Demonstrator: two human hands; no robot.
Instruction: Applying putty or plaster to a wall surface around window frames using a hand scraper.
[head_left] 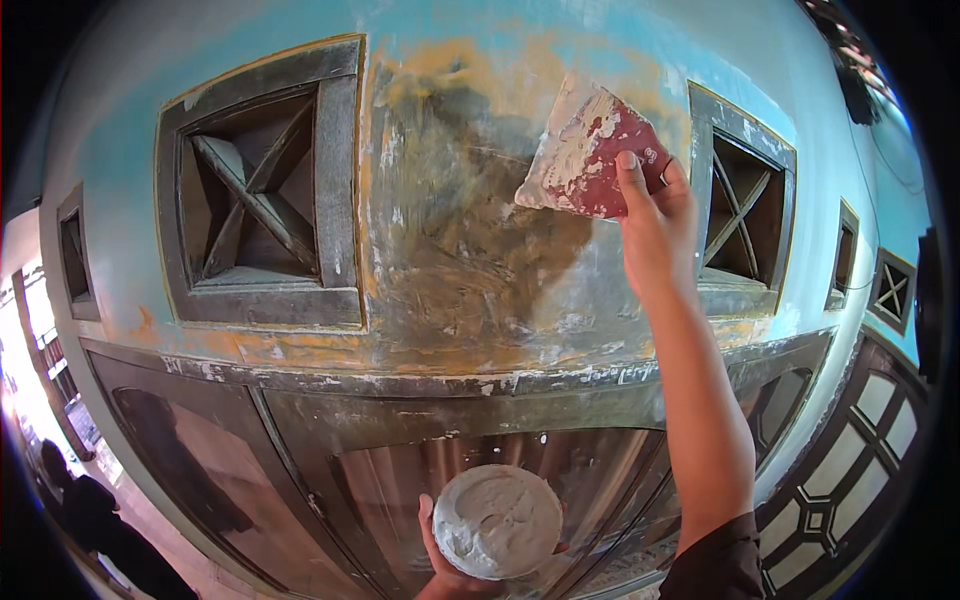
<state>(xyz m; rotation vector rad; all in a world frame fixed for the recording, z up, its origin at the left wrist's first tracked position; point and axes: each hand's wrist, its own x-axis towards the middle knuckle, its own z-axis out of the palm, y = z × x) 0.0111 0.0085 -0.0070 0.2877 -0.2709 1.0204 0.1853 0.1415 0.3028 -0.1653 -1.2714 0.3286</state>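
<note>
In my raised right hand (655, 210) is a red, roughly triangular putty spreader (625, 150), pinched with the thumb on its face. Pale putty crusts much of its surface, and its wide edge lies at or close to the wall; I cannot tell whether it touches. Behind it is a bare patch of wall (470, 240), mottled brown, grey and ochre. Lower down, my left hand (450, 578) supports a round tub of whitish putty (498, 522) with its thumb up along the side; its other fingers are mostly hidden beneath.
Wooden vents with crossed bars, one at left (340, 200) and one at right (740, 215), flank the patch. Dark wooden doors with glass (290, 480) stand below. A person in dark clothes (110, 530) is at the lower left. Cables (880, 150) hang at the right.
</note>
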